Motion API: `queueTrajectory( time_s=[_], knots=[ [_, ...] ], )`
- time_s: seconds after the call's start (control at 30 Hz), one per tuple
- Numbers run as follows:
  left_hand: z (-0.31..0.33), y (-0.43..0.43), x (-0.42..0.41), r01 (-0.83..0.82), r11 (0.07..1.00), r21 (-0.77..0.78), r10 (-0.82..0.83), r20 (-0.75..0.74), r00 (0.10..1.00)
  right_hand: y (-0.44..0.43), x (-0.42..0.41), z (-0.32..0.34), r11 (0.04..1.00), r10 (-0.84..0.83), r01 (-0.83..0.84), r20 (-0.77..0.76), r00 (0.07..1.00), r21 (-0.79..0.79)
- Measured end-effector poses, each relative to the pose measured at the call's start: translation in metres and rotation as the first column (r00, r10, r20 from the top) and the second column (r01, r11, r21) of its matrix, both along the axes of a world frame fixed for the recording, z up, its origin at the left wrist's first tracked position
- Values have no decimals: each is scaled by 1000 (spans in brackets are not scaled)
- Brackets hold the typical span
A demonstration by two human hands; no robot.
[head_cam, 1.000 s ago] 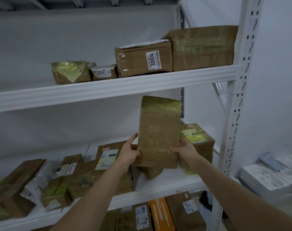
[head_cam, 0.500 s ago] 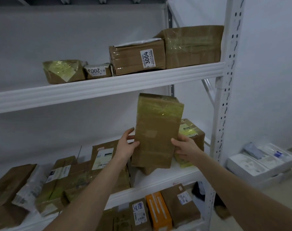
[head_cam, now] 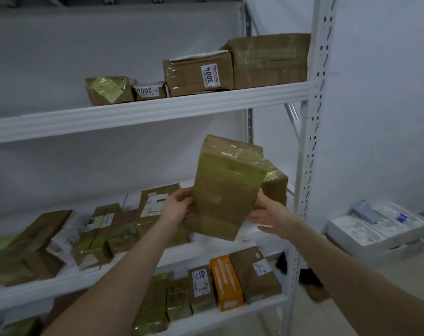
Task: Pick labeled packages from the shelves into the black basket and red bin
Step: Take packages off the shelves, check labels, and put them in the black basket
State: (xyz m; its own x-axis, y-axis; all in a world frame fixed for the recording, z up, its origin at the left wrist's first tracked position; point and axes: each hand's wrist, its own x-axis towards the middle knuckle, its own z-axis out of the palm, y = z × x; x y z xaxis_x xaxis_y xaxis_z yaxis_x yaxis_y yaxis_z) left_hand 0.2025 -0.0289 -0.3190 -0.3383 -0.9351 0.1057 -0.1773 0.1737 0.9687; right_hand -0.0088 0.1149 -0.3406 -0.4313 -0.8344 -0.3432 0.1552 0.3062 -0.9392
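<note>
A tall brown taped cardboard package (head_cam: 224, 187) stands upright in the air in front of the middle shelf, tilted a little to the right. My left hand (head_cam: 178, 204) grips its lower left edge. My right hand (head_cam: 270, 218) rests against its lower right side with the palm open and the fingers spread. No label shows on the side facing me. The black basket and the red bin are out of view.
The white shelf rack (head_cam: 310, 151) holds many brown packages. A box labelled 3004 (head_cam: 197, 75) and a larger box (head_cam: 270, 59) sit on the upper shelf. An orange box (head_cam: 226, 282) stands on the lower shelf. White boxes (head_cam: 375, 226) lie on the floor at right.
The package has been drawn out from the shelf and tipped to the right. My right hand has loosened from a grip to an open palm. The view has shifted to the right.
</note>
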Motion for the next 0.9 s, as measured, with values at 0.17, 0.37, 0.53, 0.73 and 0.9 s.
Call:
queueTrajectory(
  time_s=[0.17, 0.37, 0.53, 0.73, 0.9],
  knots=[
    [-10, 40, 19, 52, 953, 298, -28, -85, 996, 39, 7, -11, 992, 126, -126, 47, 991, -5],
    [-23, 63, 38, 305, 859, 410, -154, -360, 920, 67, 11, -31, 975, 213, -218, 107, 971, 40],
    [-30, 73, 47, 410, 846, 341, -334, -259, 906, 77, 8, -50, 990, 129, -139, 299, 945, 11],
    [-48, 81, 59, 353, 875, 333, -310, -175, 934, 83, 12, -60, 963, 251, -270, 365, 896, -1],
    [-51, 88, 61, 257, 886, 385, -238, -98, 966, 86, 18, -57, 957, 281, -291, 292, 914, -9]
  ],
)
